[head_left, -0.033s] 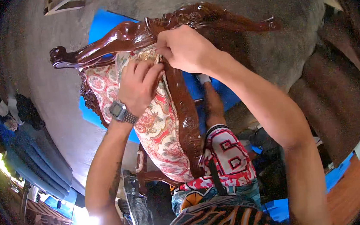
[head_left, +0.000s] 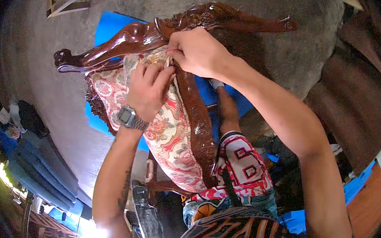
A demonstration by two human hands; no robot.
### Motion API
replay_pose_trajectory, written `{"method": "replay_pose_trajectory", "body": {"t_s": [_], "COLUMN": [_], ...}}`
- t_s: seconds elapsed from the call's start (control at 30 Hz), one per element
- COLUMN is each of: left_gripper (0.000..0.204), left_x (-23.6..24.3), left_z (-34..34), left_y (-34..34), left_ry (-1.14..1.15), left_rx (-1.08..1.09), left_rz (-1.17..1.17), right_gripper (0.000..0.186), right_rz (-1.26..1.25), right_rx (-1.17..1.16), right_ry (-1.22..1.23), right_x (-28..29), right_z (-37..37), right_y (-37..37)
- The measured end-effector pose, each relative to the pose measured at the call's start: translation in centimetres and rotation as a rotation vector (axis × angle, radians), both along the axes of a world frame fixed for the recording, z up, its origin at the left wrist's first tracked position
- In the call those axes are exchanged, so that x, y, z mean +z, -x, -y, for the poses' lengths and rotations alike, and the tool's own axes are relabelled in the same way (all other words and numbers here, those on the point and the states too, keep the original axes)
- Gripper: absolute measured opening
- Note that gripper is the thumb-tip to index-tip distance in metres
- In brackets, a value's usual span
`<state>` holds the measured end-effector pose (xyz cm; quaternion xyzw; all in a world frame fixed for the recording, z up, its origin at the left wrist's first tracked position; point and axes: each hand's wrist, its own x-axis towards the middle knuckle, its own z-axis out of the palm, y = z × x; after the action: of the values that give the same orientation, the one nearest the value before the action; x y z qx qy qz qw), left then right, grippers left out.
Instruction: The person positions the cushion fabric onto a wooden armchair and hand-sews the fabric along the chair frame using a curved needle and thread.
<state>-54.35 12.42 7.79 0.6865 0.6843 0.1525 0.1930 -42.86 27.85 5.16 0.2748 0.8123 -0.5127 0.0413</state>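
Note:
A dark, glossy carved wooden armchair (head_left: 197, 118) rests before me, padded with red and cream floral upholstery fabric (head_left: 173, 153). My left hand (head_left: 148, 88), with a silver wristwatch (head_left: 127, 117) on its wrist, has its bent fingers pressed into the fabric near the seat's upper corner, gripping it close to the wooden rail. Just right of it, my right hand (head_left: 198, 51) is closed in a pinch on the fabric's edge, where the rail meets the carved arm (head_left: 132, 38). Its fingertips are partly hidden, and any small item in them cannot be made out.
Blue sheeting (head_left: 115, 25) lies under the chair on the grey floor (head_left: 304, 57). Dark cloth (head_left: 43, 165) hangs at the left, and brown material (head_left: 348, 90) lies at the right. A wooden frame (head_left: 67, 2) stands at the far left.
Hardly anything differs: the view shifts slightly, and both hands stay at the same corner of the fabric.

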Motion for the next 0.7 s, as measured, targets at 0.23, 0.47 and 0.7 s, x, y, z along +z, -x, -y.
{"method": "replay_pose_trajectory", "body": {"t_s": [0.23,0.47,0.7], "left_gripper": [0.021,0.010,0.006], "left_x": [-0.6,-0.4,-0.8], "left_z": [-0.1,-0.1,-1.4], "left_y": [0.5,-0.9,-1.5], "left_ry": [-0.054,-0.041,0.002], "left_rx": [-0.001,0.103,0.199], "left_rz": [0.087,0.002,0.154], "right_gripper": [0.019,0.012,0.011], "right_rz": [0.060,-0.403,-0.356], "right_rx": [0.076,-0.566,-0.522], "right_ry": [-0.044,-0.378,-0.030], "right_x": [0.2,0.7,1.3], "right_z": [0.3,-0.6,6.1], "right_y": [0.2,-4.2,-8.0]}}
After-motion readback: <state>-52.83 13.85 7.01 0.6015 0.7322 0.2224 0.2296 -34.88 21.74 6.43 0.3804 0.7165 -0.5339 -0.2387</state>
